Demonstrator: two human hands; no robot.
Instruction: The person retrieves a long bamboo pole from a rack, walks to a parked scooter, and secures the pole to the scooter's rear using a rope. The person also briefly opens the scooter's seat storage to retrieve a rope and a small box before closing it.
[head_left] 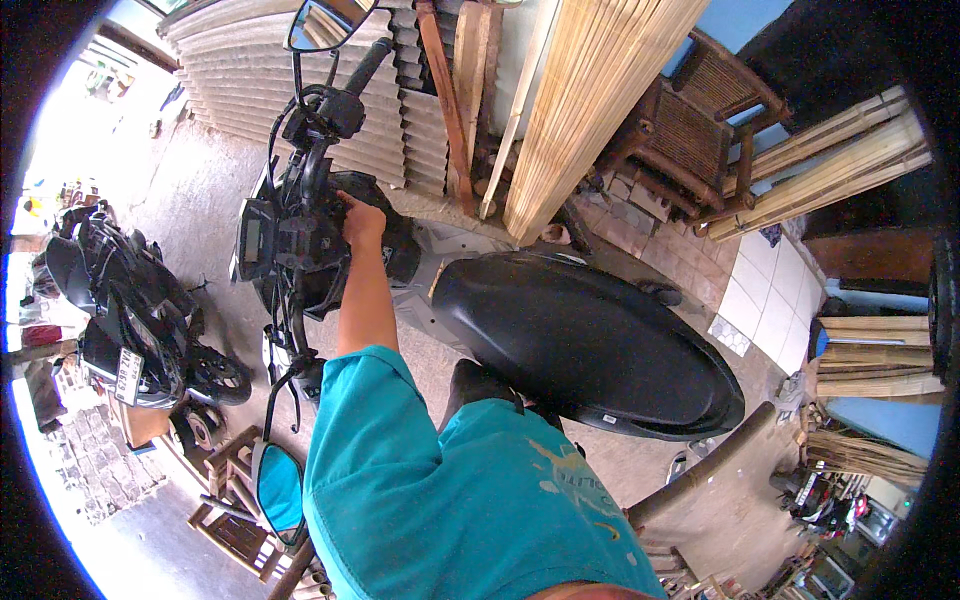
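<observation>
Motorcycle [500,320] with left hand [365,220] just behind its handlebar [317,165].
One finger [344,199] extends forward; whether the fingers grip anything cannot be told.

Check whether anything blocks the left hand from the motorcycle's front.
Nothing visible stands between the left hand and the motorcycle; an extended finger points in just behind the handlebar. Whether it touches is unclear.

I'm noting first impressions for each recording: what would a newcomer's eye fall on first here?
Probably the long black motorbike seat, slanting right of centre, and the bright teal shirt at bottom centre. Next, the left hand, reaching in beside the handlebars left of centre. Then the pale bundle of slats leaning at top centre.
</observation>
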